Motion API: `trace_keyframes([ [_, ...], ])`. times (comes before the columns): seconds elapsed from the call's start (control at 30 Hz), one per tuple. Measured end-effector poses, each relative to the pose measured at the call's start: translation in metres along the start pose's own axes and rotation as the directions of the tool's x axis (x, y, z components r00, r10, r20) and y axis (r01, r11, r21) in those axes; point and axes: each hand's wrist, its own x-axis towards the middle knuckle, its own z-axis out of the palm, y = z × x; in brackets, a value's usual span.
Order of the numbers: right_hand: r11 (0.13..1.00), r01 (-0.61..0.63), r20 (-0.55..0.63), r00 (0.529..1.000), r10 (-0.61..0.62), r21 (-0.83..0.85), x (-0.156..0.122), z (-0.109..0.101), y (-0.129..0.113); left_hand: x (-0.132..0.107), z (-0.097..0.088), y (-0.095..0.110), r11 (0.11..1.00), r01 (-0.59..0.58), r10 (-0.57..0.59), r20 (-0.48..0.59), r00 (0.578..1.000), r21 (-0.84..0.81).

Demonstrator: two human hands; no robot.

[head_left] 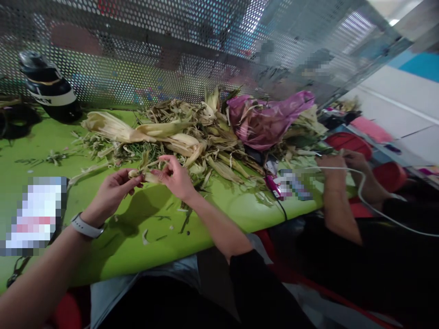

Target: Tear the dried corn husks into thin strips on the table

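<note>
Over the green table point(206, 228), my left hand point(112, 191) pinches one end of a small pale bundle of corn husk point(151, 177). My right hand point(177, 179) grips the other end of it, fingers closed, with a thin strip standing up between the two hands. A grey-white watch band circles my left wrist. Just beyond my hands lies a heap of dried corn husks point(219, 137), with broad pale husks point(109, 128) on its left side. Small green sprigs and scraps are scattered around it.
A dark bottle point(51, 87) stands at the back left, and a phone point(37, 214) lies at the left. At the back right, a pink plastic bag point(264, 121) rests among the husks. A co-worker's hands point(331, 162) work at the right, near a white cable point(360, 183). Perforated metal point(164, 50) borders the back.
</note>
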Motion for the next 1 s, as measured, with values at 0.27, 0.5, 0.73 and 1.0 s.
trace_keyframes([
  [0.27,0.831,-0.239,0.267,0.957,0.114,0.502,0.007,-0.019,-0.009,0.001,-0.006,0.006,0.987,0.065,-0.087,-0.148,0.985,-0.147],
  [0.5,0.741,-0.221,0.316,0.949,0.013,0.634,0.001,-0.014,-0.011,0.003,-0.004,-0.004,1.0,0.016,-0.017,-0.048,0.999,-0.01],
  [0.73,0.879,-0.011,0.231,0.966,-0.114,0.477,-0.005,-0.005,-0.011,0.001,-0.001,-0.005,1.0,0.021,-0.02,-0.02,1.0,0.013],
  [1.0,0.925,0.38,0.035,0.924,-0.381,0.022,-0.008,0.0,-0.009,-0.001,0.003,-0.003,0.998,0.045,-0.046,0.013,0.999,0.048],
])
